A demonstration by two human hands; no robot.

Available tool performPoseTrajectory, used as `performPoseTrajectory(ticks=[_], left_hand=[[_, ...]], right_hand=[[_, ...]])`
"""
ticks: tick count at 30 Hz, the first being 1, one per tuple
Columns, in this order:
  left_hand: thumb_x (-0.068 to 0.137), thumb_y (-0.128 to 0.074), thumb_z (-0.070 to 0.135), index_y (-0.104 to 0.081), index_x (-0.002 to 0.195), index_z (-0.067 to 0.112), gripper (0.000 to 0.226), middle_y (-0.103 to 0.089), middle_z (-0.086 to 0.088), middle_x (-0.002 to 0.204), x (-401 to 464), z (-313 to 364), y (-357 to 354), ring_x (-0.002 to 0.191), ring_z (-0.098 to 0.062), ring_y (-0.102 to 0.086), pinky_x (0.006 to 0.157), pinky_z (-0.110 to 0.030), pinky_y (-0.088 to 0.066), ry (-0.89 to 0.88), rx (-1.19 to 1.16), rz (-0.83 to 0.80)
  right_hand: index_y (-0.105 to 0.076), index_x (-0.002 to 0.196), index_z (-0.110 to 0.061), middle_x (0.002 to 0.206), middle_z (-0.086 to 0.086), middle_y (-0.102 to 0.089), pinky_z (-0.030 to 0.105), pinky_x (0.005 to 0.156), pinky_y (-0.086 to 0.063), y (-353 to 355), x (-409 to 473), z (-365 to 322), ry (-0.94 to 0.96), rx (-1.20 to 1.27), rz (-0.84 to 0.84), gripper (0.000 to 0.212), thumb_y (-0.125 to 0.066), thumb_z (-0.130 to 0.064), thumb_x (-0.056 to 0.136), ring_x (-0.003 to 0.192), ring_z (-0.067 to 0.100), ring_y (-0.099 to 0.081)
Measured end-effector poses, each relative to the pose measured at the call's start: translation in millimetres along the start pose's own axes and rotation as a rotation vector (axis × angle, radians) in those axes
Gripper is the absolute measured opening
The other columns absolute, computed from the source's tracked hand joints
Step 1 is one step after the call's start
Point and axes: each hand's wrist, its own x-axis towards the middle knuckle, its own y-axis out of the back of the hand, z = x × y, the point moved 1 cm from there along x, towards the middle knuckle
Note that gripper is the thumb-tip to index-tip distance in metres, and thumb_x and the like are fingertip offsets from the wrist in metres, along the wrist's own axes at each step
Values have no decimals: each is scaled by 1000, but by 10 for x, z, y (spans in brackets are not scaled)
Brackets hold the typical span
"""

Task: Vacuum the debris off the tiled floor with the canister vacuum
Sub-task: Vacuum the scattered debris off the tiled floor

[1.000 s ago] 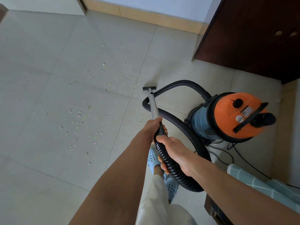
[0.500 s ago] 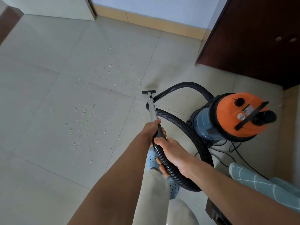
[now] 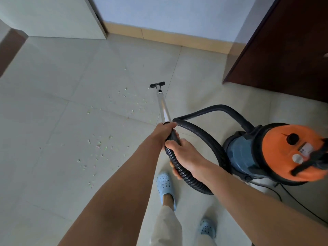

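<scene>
— Pale beige tiled floor (image 3: pixel 53 174) fills the room, with a tan skirting board (image 3: pixel 177 37) along the far wall. Where are the hands?

— Left hand (image 3: pixel 164 132) has its fingers curled round the top of the shiny metal wand (image 3: pixel 164 108), right where the ribbed black hose (image 3: pixel 200 132) joins it. Right hand (image 3: pixel 184 155) sits just behind, fingers wrapped round that hose.

— And the nozzle?

— Small black floor nozzle (image 3: pixel 157 84) lies flat on the tile well ahead of the left fingers, touching the edge of the scattered pale green debris (image 3: pixel 99 144), which spreads to the left of both hands.

— The vacuum?

— Blue canister vacuum with an orange lid (image 3: pixel 276 153) stands right of the right fingers, near a dark brown wooden cabinet (image 3: pixel 284 50)
</scene>
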Motion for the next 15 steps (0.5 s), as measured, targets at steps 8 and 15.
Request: performPoseTrajectory(ticks=[8, 15], left_hand=[[97, -54, 10, -48, 90, 3, 12, -51, -12, 63, 420, 299, 79, 48, -21, -50, 47, -27, -49, 77, 168, -60], [97, -54, 9, -46, 95, 2, 11, -51, -12, 65, 345, 242, 228, 51, -21, -51, 49, -30, -48, 117, 243, -92]], right_hand=[[-51, 114, -2, 71, 17, -54, 26, 41, -45, -210, 499, -203, -89, 77, 119, 40, -58, -35, 92, 37, 21, -51], [-49, 109, -7, 65, 13, -53, 26, 39, -44, -420, 295, -215, -163, 125, 138, 31, -56, -35, 97, 35, 23, -51]])
